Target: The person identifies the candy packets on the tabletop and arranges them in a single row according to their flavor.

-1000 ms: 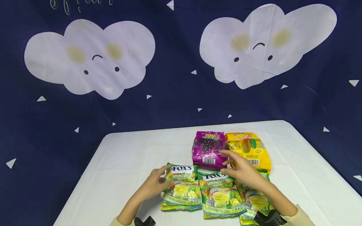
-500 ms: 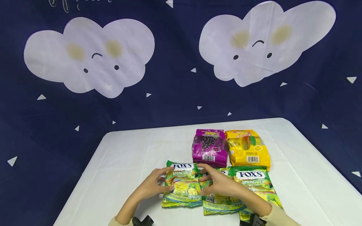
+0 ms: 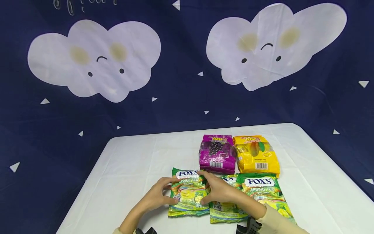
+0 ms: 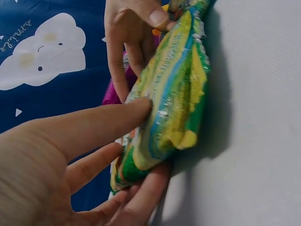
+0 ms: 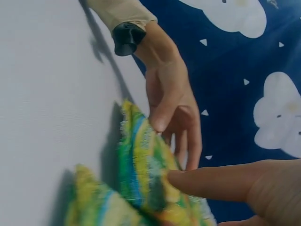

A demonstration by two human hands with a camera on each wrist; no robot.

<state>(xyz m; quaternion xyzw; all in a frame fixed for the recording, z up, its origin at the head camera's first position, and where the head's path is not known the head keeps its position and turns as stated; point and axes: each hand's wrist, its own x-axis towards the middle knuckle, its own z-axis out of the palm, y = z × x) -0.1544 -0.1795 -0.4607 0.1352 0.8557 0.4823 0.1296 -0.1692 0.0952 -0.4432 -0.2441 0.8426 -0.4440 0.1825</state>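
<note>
A green and yellow bag of Fox's Spring Tea candy lies between my two hands, leftmost in a row of similar bags. My left hand grips its left side. In the left wrist view, the thumb presses the bag's face while fingers reach under the edge. At the right side, my right hand holds the same bag, thumb low on the front and index finger near the top corner. The right hand's other fingers are partly hidden. Beneath that hand and forearm lies the middle candy bag, partly covered.
A third Fox's candy bag overlaps the row's right end. Behind stand a purple grape candy bag and a yellow mango one. All are on a white-covered table before a dark blue cloud-patterned cloth.
My right hand has moved left from the right-hand bags to the leftmost bag. The rightmost Fox's bag shows more fully now. My left hand has stayed at the left bag, its thumb slightly lower.
</note>
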